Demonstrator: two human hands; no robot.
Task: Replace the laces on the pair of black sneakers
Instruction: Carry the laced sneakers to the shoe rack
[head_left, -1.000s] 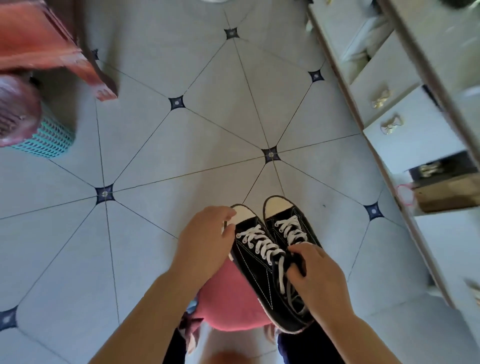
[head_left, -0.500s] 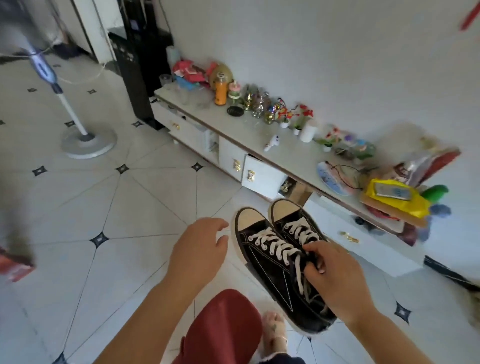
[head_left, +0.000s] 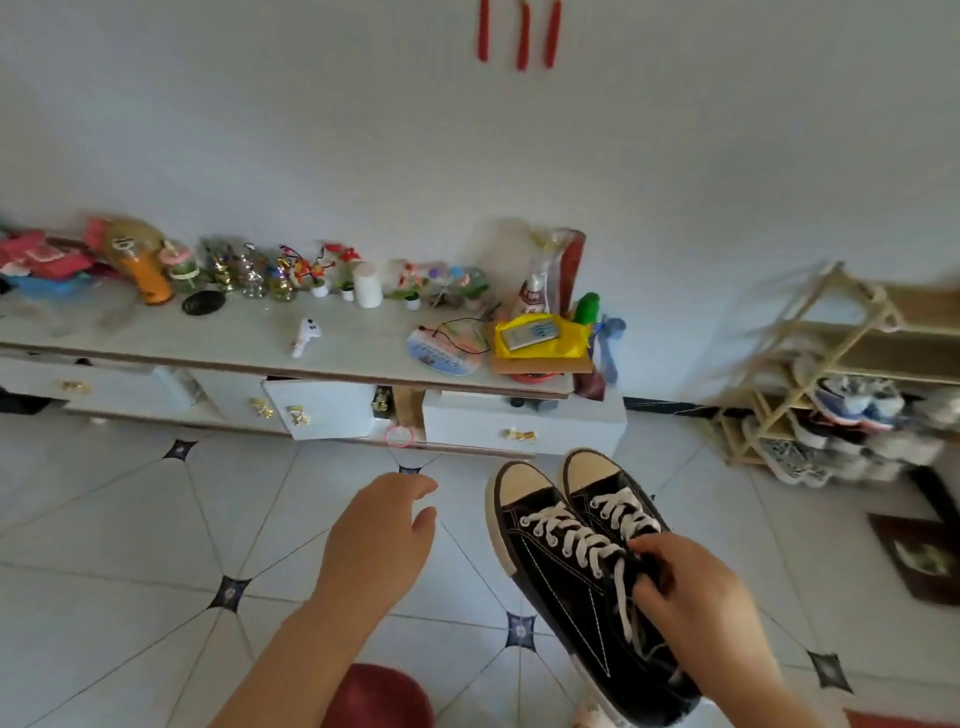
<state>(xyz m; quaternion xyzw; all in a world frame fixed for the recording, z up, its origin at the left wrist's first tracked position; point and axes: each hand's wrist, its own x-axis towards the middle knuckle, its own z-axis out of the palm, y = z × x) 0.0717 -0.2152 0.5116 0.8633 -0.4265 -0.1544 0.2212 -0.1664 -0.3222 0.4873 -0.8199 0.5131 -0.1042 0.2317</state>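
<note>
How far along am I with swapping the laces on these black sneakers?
Barely started, it seems. Done: nothing visible; both black sneakers are fully threaded with white laces. In hand: your right hand grips the pair at the tongues, held above the floor; your left hand is open and empty. Left: unlacing both shoes and threading replacements, which I can't see here.

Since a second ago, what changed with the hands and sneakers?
The left hand let go of the toe of the black canvas sneakers with white laces and now hangs open beside them. The view tilted up from floor to cabinet. The right hand still pinches both sneakers together.
</note>
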